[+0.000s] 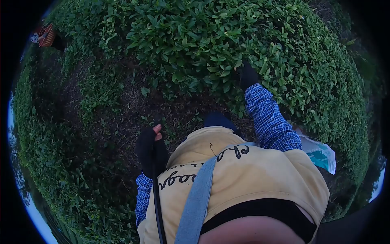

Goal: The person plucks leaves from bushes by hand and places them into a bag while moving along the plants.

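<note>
My right hand (248, 76), in a dark glove with a bare fingertip, reaches in among the leaves at the near side of a green bush (211, 44). Its fingers look drawn together against the leaves, and what they may hold is hidden. Lower down on the left, my left hand (151, 148) hangs over the ground beside my body. It wears a dark glove that leaves the fingertips bare, and its fingers are curled in. Whether anything sits inside that hand cannot be seen. A thin black cord (158, 207) runs down my front just below it.
Bare soil with weeds (130, 91) lies between the bush and another leafy row (77, 183) at the left. A white and teal sack (323, 156) rests by my right side. An orange basket (48, 36) stands at the far upper left. A grey strap (197, 199) crosses my shirt.
</note>
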A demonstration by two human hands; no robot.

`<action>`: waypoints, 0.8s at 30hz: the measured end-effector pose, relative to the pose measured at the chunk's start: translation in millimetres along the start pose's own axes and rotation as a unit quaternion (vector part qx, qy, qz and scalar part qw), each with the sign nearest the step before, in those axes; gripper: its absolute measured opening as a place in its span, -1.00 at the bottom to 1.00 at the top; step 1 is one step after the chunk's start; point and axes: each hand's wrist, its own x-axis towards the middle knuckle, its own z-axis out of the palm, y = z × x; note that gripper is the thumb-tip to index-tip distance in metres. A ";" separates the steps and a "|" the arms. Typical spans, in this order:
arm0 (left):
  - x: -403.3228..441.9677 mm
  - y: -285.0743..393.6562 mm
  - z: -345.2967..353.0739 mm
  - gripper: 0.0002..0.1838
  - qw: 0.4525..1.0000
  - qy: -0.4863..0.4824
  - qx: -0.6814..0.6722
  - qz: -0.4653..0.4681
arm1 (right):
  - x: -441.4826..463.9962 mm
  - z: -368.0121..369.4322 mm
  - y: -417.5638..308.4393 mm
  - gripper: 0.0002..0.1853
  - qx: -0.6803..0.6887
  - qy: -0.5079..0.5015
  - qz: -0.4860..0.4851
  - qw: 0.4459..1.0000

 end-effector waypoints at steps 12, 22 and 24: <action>1.6 2.6 -0.6 -0.77 1.000 -0.004 0.002 0.001 | 65.2 -53.3 21.5 -0.72 0.219 0.117 0.043 0.968; -3.4 5.2 -3.5 -0.77 0.998 0.003 0.048 0.029 | 80.0 -28.7 -38.3 -0.59 0.008 -0.005 -0.153 0.988; -6.6 6.2 -4.9 -0.77 0.998 0.001 0.053 0.016 | 84.4 -19.0 -39.6 -0.59 -0.051 -0.020 -0.165 0.985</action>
